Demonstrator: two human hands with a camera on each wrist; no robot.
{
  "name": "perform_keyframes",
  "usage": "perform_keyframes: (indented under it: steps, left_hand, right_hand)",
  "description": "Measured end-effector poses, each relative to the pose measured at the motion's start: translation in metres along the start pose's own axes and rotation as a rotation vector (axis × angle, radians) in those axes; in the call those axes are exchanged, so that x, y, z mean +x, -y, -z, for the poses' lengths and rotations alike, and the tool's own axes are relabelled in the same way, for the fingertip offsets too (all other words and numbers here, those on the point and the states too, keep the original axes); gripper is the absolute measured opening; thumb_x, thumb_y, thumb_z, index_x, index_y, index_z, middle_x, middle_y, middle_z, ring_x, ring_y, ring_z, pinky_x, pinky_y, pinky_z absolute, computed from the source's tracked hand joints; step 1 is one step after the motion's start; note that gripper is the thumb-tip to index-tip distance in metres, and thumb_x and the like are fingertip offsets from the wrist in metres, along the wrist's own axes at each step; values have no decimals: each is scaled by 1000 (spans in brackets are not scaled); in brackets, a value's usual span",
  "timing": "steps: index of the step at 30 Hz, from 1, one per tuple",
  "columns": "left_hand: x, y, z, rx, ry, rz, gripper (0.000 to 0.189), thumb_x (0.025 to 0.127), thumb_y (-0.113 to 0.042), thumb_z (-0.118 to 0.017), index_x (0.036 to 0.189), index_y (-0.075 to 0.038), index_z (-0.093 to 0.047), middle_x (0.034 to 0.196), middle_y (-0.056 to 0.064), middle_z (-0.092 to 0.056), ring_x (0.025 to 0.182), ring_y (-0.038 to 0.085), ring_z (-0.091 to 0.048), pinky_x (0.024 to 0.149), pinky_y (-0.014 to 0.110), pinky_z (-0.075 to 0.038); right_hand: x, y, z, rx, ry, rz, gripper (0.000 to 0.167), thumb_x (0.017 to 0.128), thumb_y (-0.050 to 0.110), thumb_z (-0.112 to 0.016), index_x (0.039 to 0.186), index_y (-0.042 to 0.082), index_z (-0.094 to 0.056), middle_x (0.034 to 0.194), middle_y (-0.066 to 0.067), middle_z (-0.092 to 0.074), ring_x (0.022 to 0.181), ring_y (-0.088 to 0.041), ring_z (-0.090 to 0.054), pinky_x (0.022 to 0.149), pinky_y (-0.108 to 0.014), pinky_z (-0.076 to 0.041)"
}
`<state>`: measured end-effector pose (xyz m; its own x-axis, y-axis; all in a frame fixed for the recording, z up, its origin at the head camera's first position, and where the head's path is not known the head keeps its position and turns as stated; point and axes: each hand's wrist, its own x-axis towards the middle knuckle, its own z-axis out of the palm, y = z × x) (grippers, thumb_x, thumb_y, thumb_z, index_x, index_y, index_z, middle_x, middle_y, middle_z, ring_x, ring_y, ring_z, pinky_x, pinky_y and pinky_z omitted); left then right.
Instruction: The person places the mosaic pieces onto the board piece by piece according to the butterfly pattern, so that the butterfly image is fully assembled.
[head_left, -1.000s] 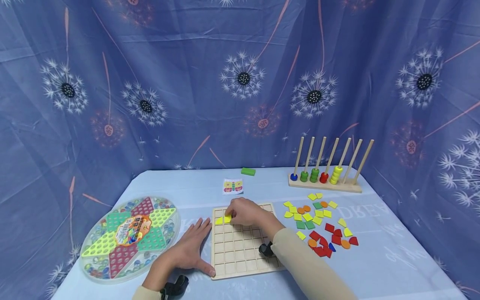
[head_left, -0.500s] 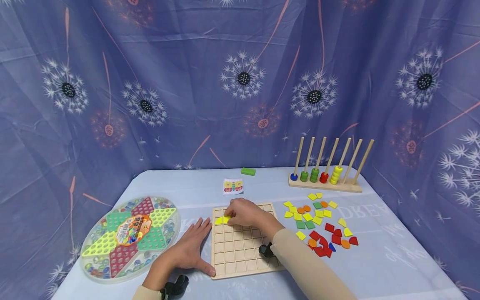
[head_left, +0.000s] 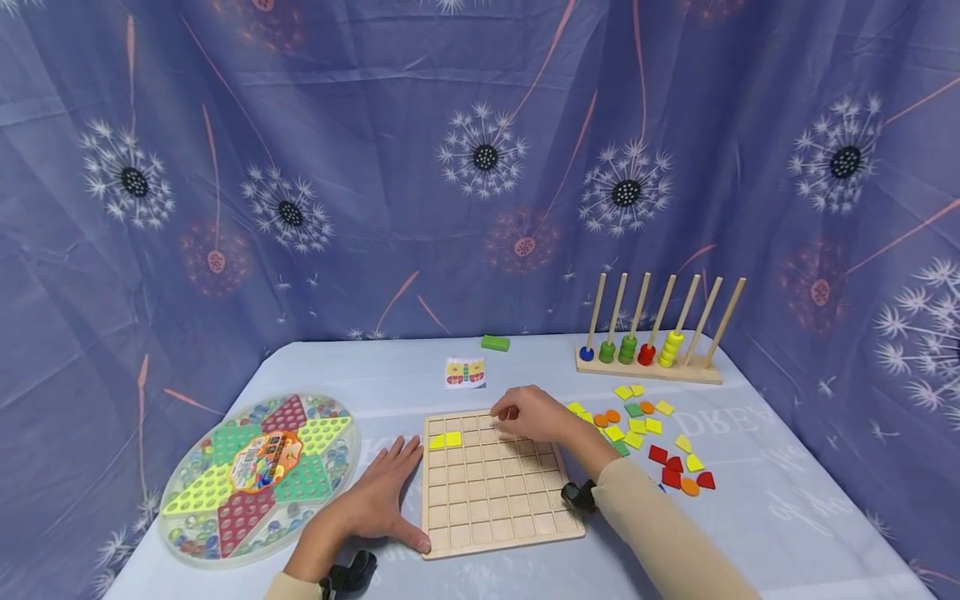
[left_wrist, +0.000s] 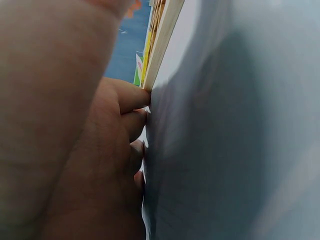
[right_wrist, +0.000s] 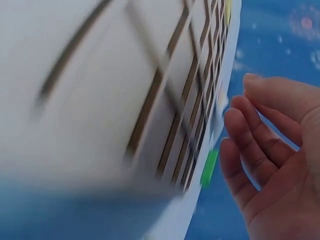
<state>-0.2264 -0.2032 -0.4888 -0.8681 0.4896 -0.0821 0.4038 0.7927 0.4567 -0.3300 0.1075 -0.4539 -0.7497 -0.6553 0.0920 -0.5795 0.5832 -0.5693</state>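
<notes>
A square wooden grid board lies on the light blue table. In its far left cells sit two yellow pieces, side by side. My left hand rests flat at the board's left side, fingers spread, thumb at the near left corner. The left wrist view has its fingertips right by the board's edge. Over the far right corner of the grid is my right hand. Its fingers are loosely bent with nothing between them in the right wrist view.
Right of the board lie loose yellow pieces, red pieces, orange discs and green squares. A butterfly picture card and green block are behind. A peg abacus stands back right; a marble-filled star game board lies left.
My right hand has let go of the second yellow piece, now flat in its cell beside the first, and has moved right across the board. The left hand has stayed put.
</notes>
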Motion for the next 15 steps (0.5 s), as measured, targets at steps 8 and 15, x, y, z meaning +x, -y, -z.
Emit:
perform_keyframes:
  steps: [8, 15]
  left_hand:
    - [0, -1, 0, 7, -7, 10, 139, 47, -79, -76, 152, -2, -25, 158, 13, -15, 144, 35, -5, 115, 54, -7]
    - [-1, 0, 0, 15, -6, 11, 140, 46, -80, -75, 152, -3, -25, 159, 12, -15, 144, 35, -5, 115, 53, -7]
  right_hand:
    - [-31, -39, 34, -209, -168, -328, 23, 90, 25, -67, 108, 12, -73, 91, 2, -65, 77, -15, -58, 65, -36, -51]
    - [-45, -55, 46, -356, -118, -699, 37, 84, 46, -68, 78, 10, -66, 70, -6, -56, 63, -25, -53, 53, -37, -42]
